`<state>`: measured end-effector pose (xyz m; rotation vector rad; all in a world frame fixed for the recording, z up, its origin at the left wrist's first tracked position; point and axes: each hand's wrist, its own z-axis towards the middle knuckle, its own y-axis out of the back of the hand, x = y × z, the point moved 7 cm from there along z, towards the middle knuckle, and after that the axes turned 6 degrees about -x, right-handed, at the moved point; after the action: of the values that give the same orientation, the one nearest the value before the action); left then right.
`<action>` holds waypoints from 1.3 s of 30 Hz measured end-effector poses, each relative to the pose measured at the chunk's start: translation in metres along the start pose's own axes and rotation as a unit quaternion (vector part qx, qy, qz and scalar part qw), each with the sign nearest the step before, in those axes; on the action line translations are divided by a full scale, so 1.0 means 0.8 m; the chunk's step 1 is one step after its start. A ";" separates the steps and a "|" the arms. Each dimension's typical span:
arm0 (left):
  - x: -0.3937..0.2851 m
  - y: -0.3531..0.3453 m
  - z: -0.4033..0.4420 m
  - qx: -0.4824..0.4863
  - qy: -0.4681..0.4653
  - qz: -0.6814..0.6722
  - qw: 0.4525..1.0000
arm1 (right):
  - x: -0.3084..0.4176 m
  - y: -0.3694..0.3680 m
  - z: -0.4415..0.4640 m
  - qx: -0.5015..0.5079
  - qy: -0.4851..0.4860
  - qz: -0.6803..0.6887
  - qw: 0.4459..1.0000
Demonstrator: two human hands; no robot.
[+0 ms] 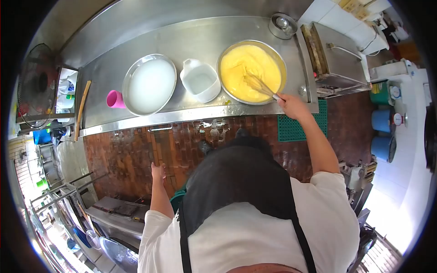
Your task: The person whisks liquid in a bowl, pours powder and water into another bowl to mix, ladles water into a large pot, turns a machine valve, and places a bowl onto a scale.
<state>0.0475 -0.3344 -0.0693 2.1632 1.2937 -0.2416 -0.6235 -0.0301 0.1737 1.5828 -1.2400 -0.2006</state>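
Observation:
My right hand [291, 105] is closed round the handle of a wire whisk [260, 86]. The whisk leans with its wires down in a thick yellow mixture [249, 63], which nearly fills a round metal bowl [220, 75] on the steel counter. My left hand [158, 172] hangs low over the floor, away from the counter, with its fingers apart and nothing in it. Left of the bowl stands a white pitcher [200, 81] with pale liquid inside. Beside that is a wide metal basin [172, 91] of cloudy white liquid, and a pink cup [115, 99] lies against its left side.
A small metal container [283, 26] sits at the counter's back right corner. Along the left end leans a wooden stick [83, 109]. A green mat [302, 125] lies on the wet brick floor [123, 154]. Blue bins [382, 120] line the right wall; a steel unit [337, 57] adjoins the counter.

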 end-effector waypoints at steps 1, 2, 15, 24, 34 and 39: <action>-0.010 -0.006 0.002 -0.007 -0.022 0.016 1.000 | 0.004 0.004 -0.001 0.040 0.002 0.000 0.999; -0.019 -0.006 0.002 -0.016 -0.043 0.034 0.998 | 0.004 0.002 -0.005 0.081 0.003 0.003 0.997; 0.026 0.039 -0.005 -0.027 0.068 0.029 0.997 | -0.006 -0.003 -0.013 -0.060 0.047 0.029 0.997; -0.062 -0.037 -0.020 0.059 -0.112 0.019 0.992 | -0.001 -0.023 -0.006 -0.065 0.028 -0.037 0.997; -0.310 -0.249 -0.231 0.272 -0.310 -0.078 0.907 | 0.049 0.003 -0.017 0.023 -0.059 0.060 0.996; -0.369 -0.325 -0.286 0.246 -0.248 -0.144 0.926 | 0.006 -0.036 0.043 -0.142 0.138 -0.041 0.979</action>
<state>-0.3563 -0.3308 0.1404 2.0718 1.3292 -1.2668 -0.6267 -0.0580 0.1384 1.3615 -0.8893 -0.1948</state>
